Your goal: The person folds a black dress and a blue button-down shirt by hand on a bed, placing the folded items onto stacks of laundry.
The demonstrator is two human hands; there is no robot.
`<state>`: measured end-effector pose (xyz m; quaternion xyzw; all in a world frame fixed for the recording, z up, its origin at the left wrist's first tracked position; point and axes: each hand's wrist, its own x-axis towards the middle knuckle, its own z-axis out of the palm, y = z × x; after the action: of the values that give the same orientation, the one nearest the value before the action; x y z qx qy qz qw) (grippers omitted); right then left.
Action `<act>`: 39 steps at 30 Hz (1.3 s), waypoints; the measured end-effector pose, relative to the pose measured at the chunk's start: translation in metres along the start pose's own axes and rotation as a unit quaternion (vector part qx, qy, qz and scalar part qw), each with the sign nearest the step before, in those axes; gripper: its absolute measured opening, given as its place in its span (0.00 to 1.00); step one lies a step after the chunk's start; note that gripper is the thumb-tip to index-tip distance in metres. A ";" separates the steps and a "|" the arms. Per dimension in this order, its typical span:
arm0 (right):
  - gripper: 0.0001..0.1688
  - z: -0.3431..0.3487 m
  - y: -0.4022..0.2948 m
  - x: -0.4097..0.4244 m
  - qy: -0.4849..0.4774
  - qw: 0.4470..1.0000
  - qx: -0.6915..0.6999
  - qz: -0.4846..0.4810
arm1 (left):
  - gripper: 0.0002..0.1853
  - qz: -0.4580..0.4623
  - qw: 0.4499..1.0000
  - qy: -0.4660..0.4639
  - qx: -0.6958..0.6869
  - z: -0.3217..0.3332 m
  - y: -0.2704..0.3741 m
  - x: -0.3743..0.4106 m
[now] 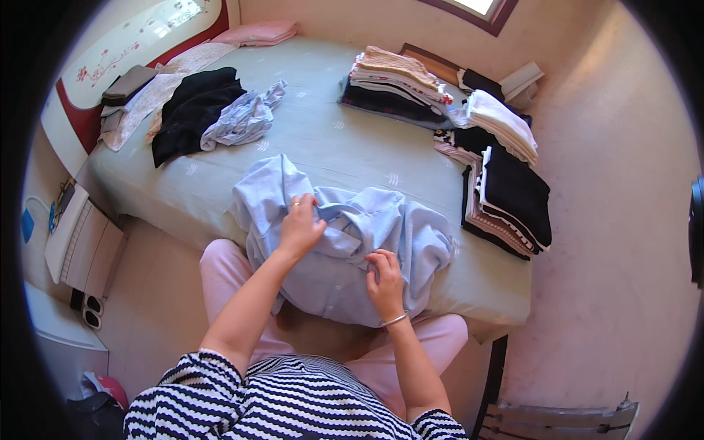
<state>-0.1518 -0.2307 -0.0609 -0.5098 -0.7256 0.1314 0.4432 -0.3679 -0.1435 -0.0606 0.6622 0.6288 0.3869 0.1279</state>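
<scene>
A light-blue button-up shirt (341, 275) lies rumpled over the near edge of the bed, its lower part hanging between my knees. Buttons run down its front, and the collar (352, 214) sits near the middle of the bundle. My left hand (301, 226), with a ring on one finger, pinches the cloth at the left of the collar. Lower and to the right, my right hand (385, 279) rests on the shirt front with curled fingers. Whether those fingertips grip any cloth is hard to see. A bracelet (394, 319) circles the right wrist.
Folded clothes stand in stacks on the bed's right side: one back stack (396, 88), a white-topped stack (503, 126) and a black-topped stack (511, 203). Black clothing (198, 110) and a crumpled blue garment (245, 118) lie left. A cabinet (91, 247) stands beside the bed.
</scene>
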 end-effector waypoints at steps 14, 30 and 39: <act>0.24 0.051 0.001 0.111 -0.024 0.993 -0.083 -0.077 | 0.09 0.029 0.993 0.050 -0.099 -0.010 0.002 -0.009; 0.07 0.020 -0.002 0.108 -0.179 0.975 0.125 0.044 | 0.14 -0.064 0.982 0.022 -0.177 -0.040 0.010 -0.063; 0.08 0.007 0.008 0.105 -0.282 0.897 0.274 0.204 | 0.06 -0.319 0.711 -0.139 -0.611 -0.033 -0.025 -0.062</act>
<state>-0.1611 -0.1355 -0.0165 -0.4465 -0.6356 0.5506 0.3057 -0.4026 -0.2075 -0.0772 0.2458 0.4041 0.5262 0.7067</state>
